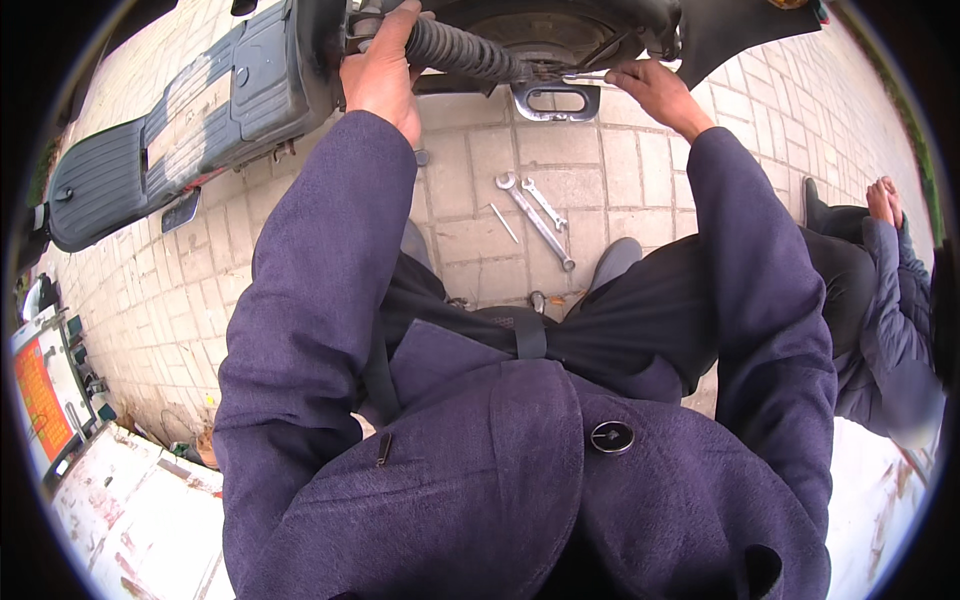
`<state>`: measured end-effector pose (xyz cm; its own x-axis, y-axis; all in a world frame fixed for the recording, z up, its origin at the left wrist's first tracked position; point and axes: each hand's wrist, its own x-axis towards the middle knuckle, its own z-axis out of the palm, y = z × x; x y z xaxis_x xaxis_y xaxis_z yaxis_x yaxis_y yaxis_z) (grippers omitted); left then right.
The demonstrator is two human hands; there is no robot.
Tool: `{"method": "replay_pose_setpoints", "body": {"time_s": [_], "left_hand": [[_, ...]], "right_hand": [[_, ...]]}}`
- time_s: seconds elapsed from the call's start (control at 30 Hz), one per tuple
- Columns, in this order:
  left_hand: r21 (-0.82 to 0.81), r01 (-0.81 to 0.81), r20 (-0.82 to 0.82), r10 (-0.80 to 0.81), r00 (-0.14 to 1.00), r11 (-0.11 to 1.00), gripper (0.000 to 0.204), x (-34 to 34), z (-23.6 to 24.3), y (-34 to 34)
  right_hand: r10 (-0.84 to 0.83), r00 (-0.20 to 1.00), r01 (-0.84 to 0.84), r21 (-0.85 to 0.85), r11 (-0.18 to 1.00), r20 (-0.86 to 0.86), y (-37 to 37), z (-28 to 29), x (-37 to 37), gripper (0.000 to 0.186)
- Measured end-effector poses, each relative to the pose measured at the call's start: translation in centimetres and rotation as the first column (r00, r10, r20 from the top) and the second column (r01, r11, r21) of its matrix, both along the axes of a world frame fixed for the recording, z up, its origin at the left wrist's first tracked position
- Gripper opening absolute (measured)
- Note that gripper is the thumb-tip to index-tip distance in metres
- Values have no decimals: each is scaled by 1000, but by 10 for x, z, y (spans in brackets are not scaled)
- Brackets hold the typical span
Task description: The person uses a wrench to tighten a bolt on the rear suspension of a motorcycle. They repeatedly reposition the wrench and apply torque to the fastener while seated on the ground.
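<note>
At the top, my left hand [380,80] grips the upper left end of a scooter's black coiled shock absorber [455,50], fingers wrapped round it. My right hand [650,90] is closed on a thin metal tool [590,77], which reaches to the shock's lower end beside a grey metal bracket [555,112]. The black wheel [530,30] sits behind the shock. On the paving below lie two open-ended spanners, a larger one [537,225] and a smaller one [545,203], and a thin metal rod [503,222].
The scooter's footboard [175,140] runs along the left. A seated person [880,280] is at the right, hands together. My feet [615,260] are on the paving. A white board with an orange panel [45,390] and assorted objects stand at the lower left.
</note>
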<state>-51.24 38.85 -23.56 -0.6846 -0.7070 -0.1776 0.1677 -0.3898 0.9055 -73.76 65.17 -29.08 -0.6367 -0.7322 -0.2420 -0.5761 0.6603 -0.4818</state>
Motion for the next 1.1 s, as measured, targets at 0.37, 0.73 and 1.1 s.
{"method": "replay_pose_setpoints", "body": {"time_s": [0.37,0.73,1.1], "left_hand": [[101,-36,-45,40,998,994,42,-4,-5,1],[53,14,-101,-9,995,999,48,-3,-11,-3],[56,-2,-5,2,1000,998,45,0,1,1]], "right_hand": [[-91,973,102,-42,994,212,-3,0,-2,36],[-236,918,295,-154,943,318,8,-25,-6,50],[-207,584,550,-195,812,785,23,-69,-15,24]]}}
